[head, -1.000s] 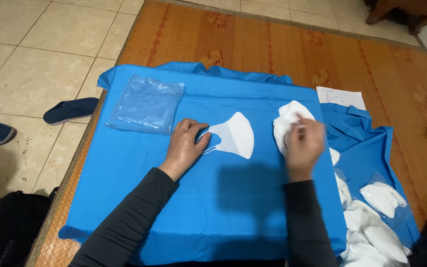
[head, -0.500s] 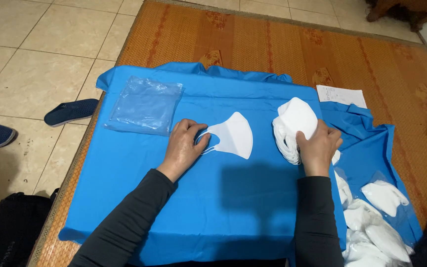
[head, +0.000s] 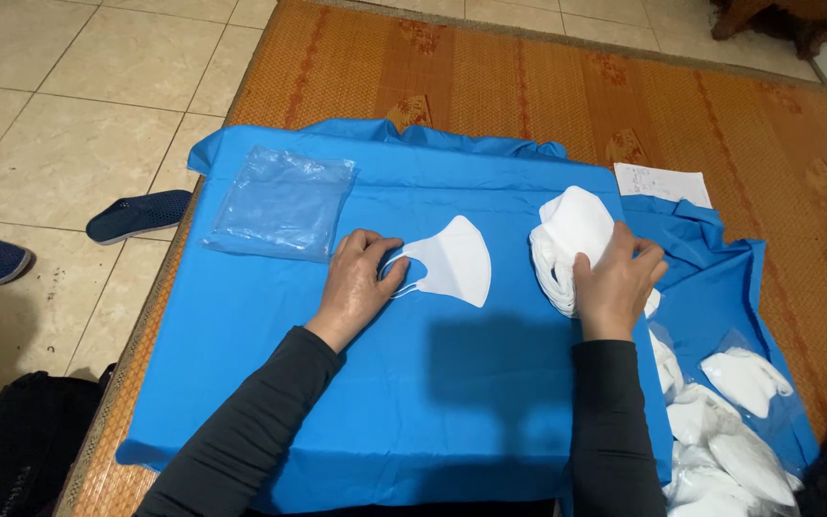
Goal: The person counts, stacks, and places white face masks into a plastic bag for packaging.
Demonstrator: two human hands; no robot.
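Our left hand (head: pixel 361 282) pinches the ear loop of the single mask (head: pixel 452 263) on the blue cloth (head: pixel 413 402); our right hand (head: pixel 614 282), fingers spread, presses the mask stack (head: pixel 567 230) just right of it. Masks seem light and soft, best held at loops.

A bright blue cloth (head: pixel 433 402) covers a raised surface standing on an orange woven mat (head: pixel 547 86). On the cloth lie a single white face mask (head: pixel 452 263), a stack of white masks (head: pixel 567 239), clear plastic bags (head: pixel 284 201) and a white paper slip (head: pixel 662 182).
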